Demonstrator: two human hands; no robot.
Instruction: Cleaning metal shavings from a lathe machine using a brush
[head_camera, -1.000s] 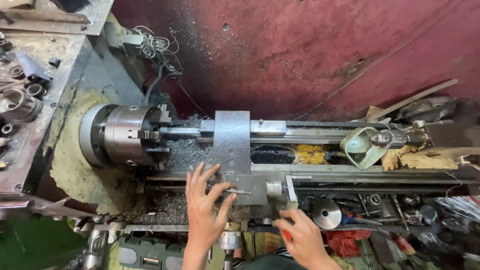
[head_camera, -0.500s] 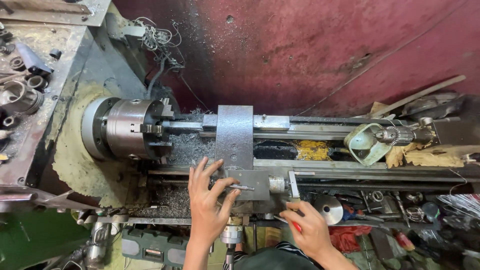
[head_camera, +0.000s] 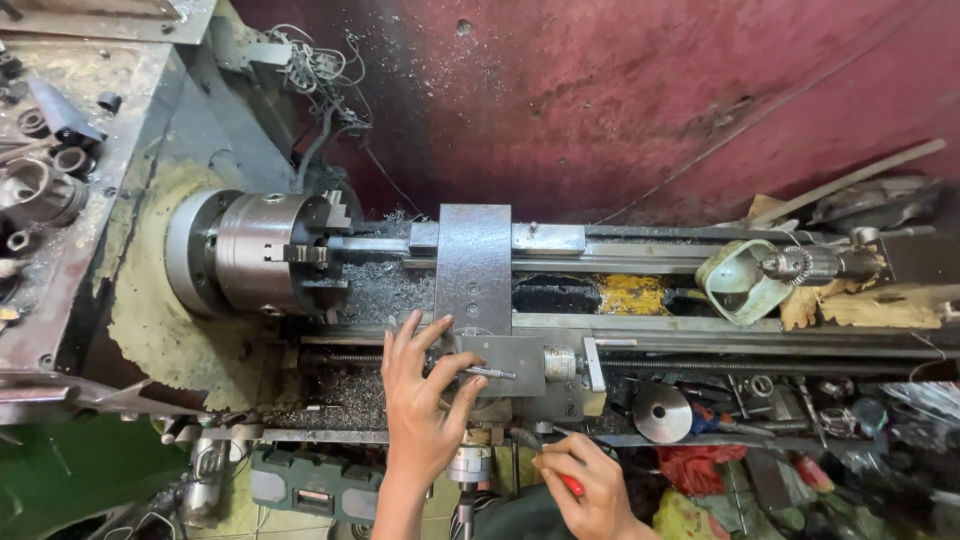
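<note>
I look down on a metal lathe. Its chuck (head_camera: 268, 254) sits at the left with a round bar (head_camera: 375, 246) clamped in the jaws. The grey carriage (head_camera: 472, 268) straddles the bed at the middle. My left hand (head_camera: 420, 405) lies spread on the carriage's front, fingers around a small tool post and a thin steel bit (head_camera: 490, 372). My right hand (head_camera: 588, 488) is low at the front, closed around a red-handled tool (head_camera: 570, 484) close to the crank handle (head_camera: 468, 466). The tool's tip is hidden.
A tailstock with a drill chuck (head_camera: 805, 266) and a pale green cap (head_camera: 738, 282) lies at the right. A cluttered shelf of metal parts (head_camera: 40, 180) is at the left. Swarf covers the bed. A red wall (head_camera: 620, 100) rises behind. Loose tools lie in the tray (head_camera: 760, 400).
The view has shifted slightly. My right hand has curled tighter around the red-handled tool and dropped lower. My left hand stays spread on the carriage.
</note>
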